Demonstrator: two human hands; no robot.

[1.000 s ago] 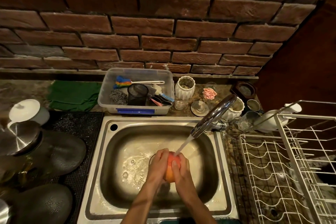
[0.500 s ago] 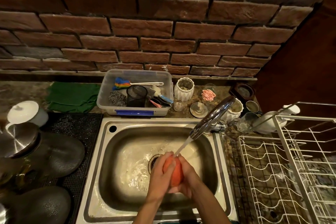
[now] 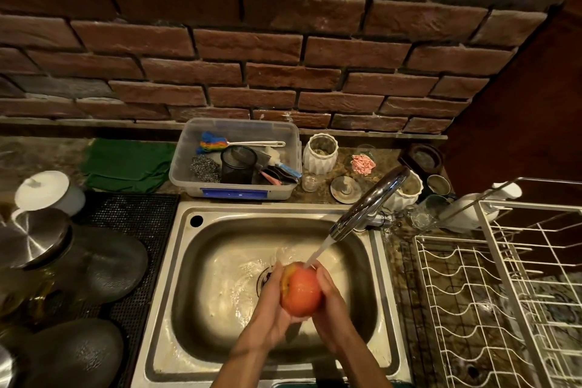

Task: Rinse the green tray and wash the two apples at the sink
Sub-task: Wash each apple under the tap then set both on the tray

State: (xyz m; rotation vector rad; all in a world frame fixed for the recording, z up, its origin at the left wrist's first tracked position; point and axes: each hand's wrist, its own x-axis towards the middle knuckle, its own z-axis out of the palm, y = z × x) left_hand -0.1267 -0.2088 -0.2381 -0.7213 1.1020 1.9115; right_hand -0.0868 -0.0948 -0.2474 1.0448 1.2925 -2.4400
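Sink clutter: tub, rack, probably-glass jars.

Both forearms reach in from the near edge and converge. The left hand and right hand face each other, fingers curled around the apple between them; the left thumb seems hidden behind it.

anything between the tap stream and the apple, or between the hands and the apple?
Nothing visible. The water stream from the faucet lands straight on top of the apple. The left hand and right hand cup the apple directly from either side over the sink, no cloth or brush between.
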